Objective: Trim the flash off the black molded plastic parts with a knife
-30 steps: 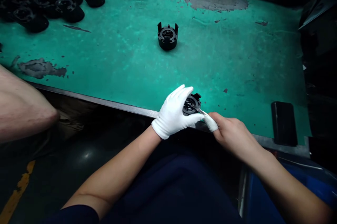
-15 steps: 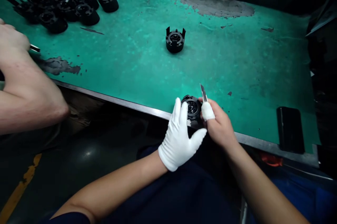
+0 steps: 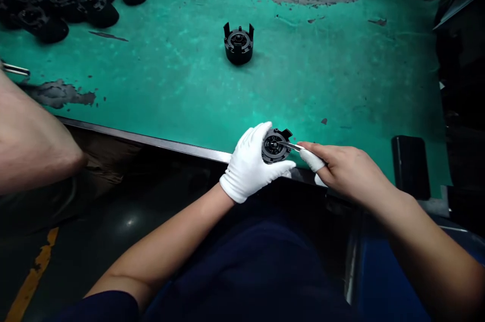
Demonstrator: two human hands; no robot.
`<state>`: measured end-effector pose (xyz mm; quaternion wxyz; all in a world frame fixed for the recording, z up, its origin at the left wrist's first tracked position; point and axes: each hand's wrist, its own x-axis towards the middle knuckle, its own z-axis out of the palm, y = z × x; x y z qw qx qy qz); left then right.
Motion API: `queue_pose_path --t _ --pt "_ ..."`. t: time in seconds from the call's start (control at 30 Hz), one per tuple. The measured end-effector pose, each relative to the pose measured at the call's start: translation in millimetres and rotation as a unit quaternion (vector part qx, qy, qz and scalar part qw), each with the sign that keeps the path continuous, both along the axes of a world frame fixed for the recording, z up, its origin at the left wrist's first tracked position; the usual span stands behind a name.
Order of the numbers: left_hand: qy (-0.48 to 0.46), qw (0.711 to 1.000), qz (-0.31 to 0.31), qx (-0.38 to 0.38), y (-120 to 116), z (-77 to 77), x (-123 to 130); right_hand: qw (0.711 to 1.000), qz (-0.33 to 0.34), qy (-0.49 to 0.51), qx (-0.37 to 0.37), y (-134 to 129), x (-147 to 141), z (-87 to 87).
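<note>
My left hand [image 3: 248,163], in a white glove, grips a round black plastic part [image 3: 273,146] at the table's front edge. The part's ringed face is turned up toward me, and one tab sticks out at its upper right. In my right hand [image 3: 341,163] is a craft knife [image 3: 291,146], its blade pointing left with the tip over the middle of the part. I cannot tell whether the tip touches it. White wrapping covers my right thumb; the rest of that hand is bare.
Another black part [image 3: 238,47] with upright prongs stands mid-table. Several black cylindrical parts [image 3: 96,9] crowd the far left. A co-worker's bare arm [image 3: 34,135] reaches in at left, near a thin metal tool [image 3: 15,69]. A dark rectangular object [image 3: 411,166] lies at right.
The knife has swung from pointing up to pointing left across the part. My left fingers have closed round the part, which now shows a tab. The whole view has shifted somewhat.
</note>
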<state>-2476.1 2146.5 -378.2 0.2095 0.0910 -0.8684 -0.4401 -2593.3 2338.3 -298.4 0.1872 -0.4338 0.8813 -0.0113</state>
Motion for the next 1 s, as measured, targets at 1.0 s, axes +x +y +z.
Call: queue_pose_path --t 1.0 --pt "-0.073 0.997 0.036 0.005 44.4 28.8 61.8 0.904 -0.228 -0.187 -0.309 -51.0 15.7 -36.6"
